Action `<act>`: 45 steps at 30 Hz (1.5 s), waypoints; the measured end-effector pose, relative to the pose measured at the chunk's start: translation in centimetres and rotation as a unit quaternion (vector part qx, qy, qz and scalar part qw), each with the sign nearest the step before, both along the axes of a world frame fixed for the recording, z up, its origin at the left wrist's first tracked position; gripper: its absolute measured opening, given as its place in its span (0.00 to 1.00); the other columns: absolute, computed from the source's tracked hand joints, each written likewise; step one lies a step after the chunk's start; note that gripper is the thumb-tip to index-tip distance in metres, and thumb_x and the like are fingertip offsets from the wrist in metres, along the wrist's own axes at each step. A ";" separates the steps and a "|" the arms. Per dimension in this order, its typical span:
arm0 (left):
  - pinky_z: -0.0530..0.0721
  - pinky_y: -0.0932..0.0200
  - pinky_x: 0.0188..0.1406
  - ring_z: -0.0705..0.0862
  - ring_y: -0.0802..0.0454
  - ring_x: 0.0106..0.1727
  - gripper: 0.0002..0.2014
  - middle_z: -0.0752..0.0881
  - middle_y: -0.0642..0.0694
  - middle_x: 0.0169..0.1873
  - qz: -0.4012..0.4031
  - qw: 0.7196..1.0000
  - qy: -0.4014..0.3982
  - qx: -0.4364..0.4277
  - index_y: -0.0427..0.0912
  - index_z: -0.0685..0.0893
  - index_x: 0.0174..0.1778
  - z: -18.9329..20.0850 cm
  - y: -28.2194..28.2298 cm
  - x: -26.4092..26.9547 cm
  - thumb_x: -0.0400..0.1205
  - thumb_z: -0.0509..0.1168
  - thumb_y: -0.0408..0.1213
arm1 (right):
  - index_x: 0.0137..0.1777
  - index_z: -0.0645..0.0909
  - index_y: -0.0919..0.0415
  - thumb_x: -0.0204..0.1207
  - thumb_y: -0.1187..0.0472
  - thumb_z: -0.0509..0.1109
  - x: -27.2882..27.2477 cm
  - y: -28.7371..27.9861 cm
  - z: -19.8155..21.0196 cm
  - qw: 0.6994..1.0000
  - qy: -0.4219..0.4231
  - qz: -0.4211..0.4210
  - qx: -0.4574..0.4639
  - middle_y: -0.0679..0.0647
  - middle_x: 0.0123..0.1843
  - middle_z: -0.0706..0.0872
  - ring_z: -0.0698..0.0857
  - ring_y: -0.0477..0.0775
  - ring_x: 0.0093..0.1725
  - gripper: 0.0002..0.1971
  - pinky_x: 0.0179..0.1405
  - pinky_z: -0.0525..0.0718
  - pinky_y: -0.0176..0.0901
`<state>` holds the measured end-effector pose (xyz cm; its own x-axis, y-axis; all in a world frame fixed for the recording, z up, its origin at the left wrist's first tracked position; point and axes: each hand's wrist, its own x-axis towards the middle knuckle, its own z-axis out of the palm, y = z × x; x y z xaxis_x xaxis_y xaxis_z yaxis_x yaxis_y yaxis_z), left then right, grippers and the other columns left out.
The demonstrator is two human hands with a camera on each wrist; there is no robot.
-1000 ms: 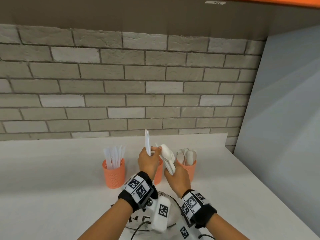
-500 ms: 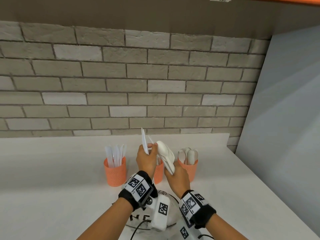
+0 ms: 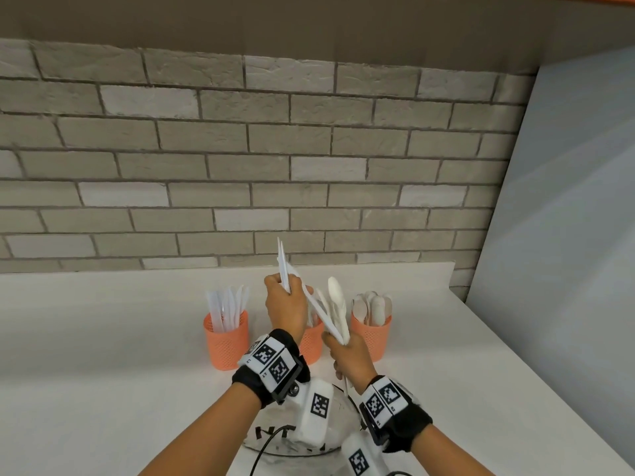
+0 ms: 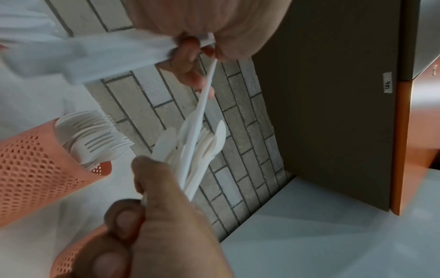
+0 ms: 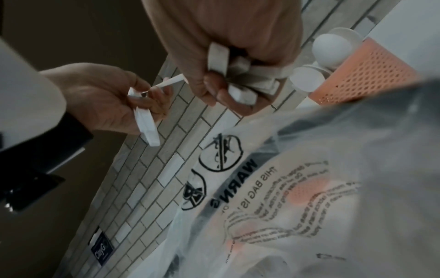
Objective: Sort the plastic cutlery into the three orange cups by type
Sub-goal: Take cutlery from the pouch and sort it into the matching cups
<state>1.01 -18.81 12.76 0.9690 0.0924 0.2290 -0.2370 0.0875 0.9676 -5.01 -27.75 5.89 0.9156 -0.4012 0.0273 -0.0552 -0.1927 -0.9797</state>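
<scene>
Knives stand in the leftmost orange cup [image 3: 226,338] on the white counter [image 3: 103,355], the middle cup [image 3: 312,341] with forks sits mostly hidden behind the hands, and spoons fill the right cup [image 3: 371,333]. Left hand [image 3: 286,305] has its grip curled round a few upright white pieces [image 3: 283,266], and one thin piece [image 3: 318,305] slants across to the right hand [image 3: 350,355], whose grip is closed on a mixed bundle [image 3: 335,312]. Clear plastic bag [image 5: 309,188] lies near the wrists
</scene>
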 end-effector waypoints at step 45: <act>0.76 0.61 0.55 0.82 0.47 0.53 0.09 0.85 0.39 0.54 0.028 0.940 -0.077 0.331 0.36 0.82 0.55 -9.0 10.4 16.4 0.82 0.60 0.28 | 0.57 0.82 0.59 0.80 0.49 0.60 6.1 -3.2 0.9 0.942 0.097 0.138 0.291 0.47 0.21 0.68 0.65 0.41 0.15 0.16 0.15 0.66 0.30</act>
<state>17.42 -8.46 3.76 0.9173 -0.0705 0.3918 -0.3658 -0.5377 0.7596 1.08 -30.96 6.79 0.9521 -0.0429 -0.3026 -0.2707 0.3415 -0.9001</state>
